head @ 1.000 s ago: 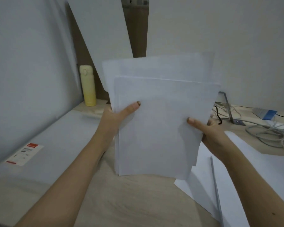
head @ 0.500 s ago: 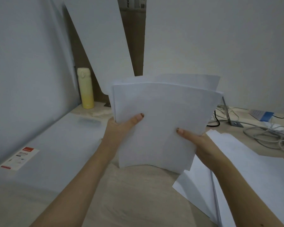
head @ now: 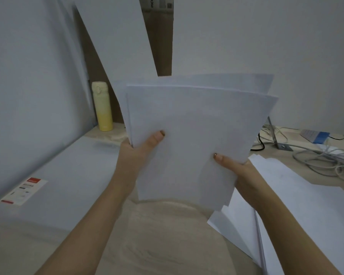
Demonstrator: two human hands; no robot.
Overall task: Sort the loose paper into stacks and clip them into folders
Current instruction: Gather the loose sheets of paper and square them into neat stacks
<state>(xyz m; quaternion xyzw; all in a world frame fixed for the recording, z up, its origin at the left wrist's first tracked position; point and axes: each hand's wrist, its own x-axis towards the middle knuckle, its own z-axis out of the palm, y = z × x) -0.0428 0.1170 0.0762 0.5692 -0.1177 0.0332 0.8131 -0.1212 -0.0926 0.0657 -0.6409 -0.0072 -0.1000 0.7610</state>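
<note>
I hold a stack of white paper sheets (head: 197,124) upright above the light wooden table (head: 167,241), its lower edge just off the surface. My left hand (head: 141,149) grips the stack's left edge with the thumb across the front. My right hand (head: 236,171) grips the lower right side, thumb on the front sheet. The sheets are uneven, with some sticking out at the top and the lower right. More white paper (head: 298,203) lies flat on the table at the right, under my right forearm.
A yellow flask (head: 102,106) stands at the back left by the wall. A large flat white package with a red label (head: 24,190) lies along the left. Grey cables (head: 322,159) and a blue-white box (head: 316,136) sit at the back right.
Both hands have lowered the stack a little and squared it, so the sheets behind stick out less at the top. The view has tilted slightly.
</note>
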